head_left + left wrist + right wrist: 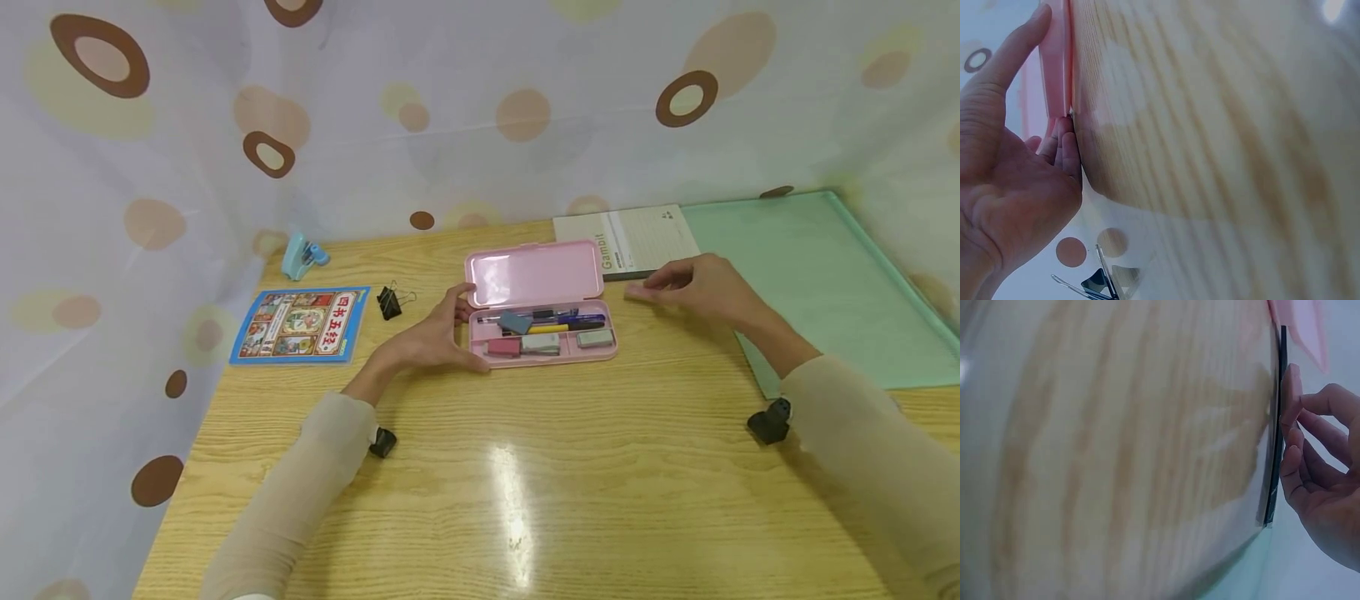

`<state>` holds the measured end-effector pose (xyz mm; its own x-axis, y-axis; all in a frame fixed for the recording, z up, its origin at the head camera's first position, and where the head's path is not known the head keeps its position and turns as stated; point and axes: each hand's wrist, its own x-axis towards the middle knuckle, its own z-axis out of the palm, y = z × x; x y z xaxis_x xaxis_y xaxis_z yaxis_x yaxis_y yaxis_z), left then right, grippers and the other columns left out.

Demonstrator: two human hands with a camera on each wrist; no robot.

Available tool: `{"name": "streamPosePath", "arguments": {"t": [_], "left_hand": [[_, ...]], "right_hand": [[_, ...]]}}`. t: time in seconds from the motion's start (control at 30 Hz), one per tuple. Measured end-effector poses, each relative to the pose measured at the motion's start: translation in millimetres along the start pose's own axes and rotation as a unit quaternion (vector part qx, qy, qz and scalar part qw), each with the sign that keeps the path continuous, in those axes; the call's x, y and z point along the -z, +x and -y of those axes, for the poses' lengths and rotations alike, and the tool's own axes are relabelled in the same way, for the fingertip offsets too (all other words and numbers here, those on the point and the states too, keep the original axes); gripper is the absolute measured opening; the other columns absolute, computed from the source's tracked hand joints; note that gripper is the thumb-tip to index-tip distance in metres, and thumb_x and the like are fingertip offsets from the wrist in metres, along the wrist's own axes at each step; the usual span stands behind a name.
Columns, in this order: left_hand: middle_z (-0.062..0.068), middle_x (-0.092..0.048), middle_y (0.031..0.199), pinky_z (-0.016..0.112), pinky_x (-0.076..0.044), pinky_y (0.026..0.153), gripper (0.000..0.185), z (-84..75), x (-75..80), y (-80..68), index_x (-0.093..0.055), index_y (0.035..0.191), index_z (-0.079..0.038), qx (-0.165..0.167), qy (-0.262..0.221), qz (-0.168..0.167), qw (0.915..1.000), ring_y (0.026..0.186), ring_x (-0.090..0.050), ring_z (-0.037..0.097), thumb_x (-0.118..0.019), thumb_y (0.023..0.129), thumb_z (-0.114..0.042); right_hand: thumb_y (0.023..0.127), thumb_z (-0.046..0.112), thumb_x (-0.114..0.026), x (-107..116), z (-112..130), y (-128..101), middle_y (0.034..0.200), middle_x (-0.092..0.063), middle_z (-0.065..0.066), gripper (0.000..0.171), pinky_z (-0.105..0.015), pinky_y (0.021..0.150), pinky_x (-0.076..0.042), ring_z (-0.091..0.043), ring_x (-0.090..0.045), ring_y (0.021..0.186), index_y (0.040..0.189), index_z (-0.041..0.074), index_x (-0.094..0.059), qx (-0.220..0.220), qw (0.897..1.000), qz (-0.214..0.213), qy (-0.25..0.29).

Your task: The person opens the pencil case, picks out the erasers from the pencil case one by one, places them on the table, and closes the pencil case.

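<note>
An opened pink pencil case lies on the wooden table, its lid folded back. Inside are several pens, a blue-grey eraser, a red-and-white block and a pale eraser. My left hand grips the case's left end, thumb at the front corner and fingers round the back; the left wrist view shows them against its pink side. To the right of the case, my right hand pinches a small pink eraser by the table surface, seen too in the right wrist view.
Behind the right hand lies a notepad, beside a large green mat. On the left are a black binder clip, a blue-edged booklet and a light-blue gadget. A patterned curtain borders the table.
</note>
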<state>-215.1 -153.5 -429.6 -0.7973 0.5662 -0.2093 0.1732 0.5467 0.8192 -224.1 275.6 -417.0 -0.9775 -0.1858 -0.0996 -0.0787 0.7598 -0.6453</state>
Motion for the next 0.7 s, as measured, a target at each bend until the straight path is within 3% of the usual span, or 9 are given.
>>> {"name": "streamPosePath", "arguments": {"t": [0.23, 0.4, 0.53, 0.7], "left_hand": [[0.009, -0.041, 0.137, 0.039, -0.035, 0.119, 0.122, 1.7, 0.3, 0.6, -0.01, 0.161, -0.019, 0.001, 0.004, -0.003, 1.0, 0.131, -0.042, 0.024, -0.096, 0.075, -0.026], [0.009, -0.041, 0.138, 0.04, -0.035, 0.119, 0.123, 1.1, 1.7, 0.8, -0.01, 0.161, -0.019, 0.005, 0.008, -0.004, 1.0, 0.132, -0.042, 0.025, -0.097, 0.074, -0.026], [0.009, -0.041, 0.139, 0.039, -0.034, 0.119, 0.123, 1.0, 2.0, 0.0, -0.01, 0.161, -0.019, 0.005, 0.006, -0.003, 1.0, 0.132, -0.042, 0.025, -0.096, 0.074, -0.024], [0.011, -0.04, 0.141, 0.04, -0.033, 0.12, 0.123, 2.5, 0.5, 0.2, -0.01, 0.161, -0.02, 0.006, 0.0, 0.0, 1.0, 0.134, -0.041, 0.026, -0.096, 0.074, -0.026]], "right_hand": [[0.087, 0.06, -0.078, -3, 0, 3, 0.119, -0.071, -0.011, 0.058, -0.042, 0.088, -0.048, -0.026, -0.062, 0.104, 0.122, 0.014, -0.075, 0.001, 1.0, 0.012, 0.007], [0.092, 0.043, -0.08, -5, 17, 0, 0.116, -0.071, -0.011, 0.046, -0.038, 0.084, -0.051, -0.025, -0.062, 0.099, 0.125, 0.012, -0.073, 0.028, 0.997, 0.019, 0.064], [0.097, 0.025, -0.077, -16, 36, 0, 0.119, -0.072, -0.013, 0.036, -0.03, 0.075, -0.054, -0.021, -0.064, 0.093, 0.128, 0.006, -0.071, 0.069, 0.989, 0.049, 0.122], [0.097, 0.019, -0.076, -35, 57, 4, 0.123, -0.072, -0.014, 0.035, -0.026, 0.075, -0.053, -0.022, -0.062, 0.095, 0.129, 0.006, -0.07, 0.098, 0.982, 0.092, 0.136]]}}
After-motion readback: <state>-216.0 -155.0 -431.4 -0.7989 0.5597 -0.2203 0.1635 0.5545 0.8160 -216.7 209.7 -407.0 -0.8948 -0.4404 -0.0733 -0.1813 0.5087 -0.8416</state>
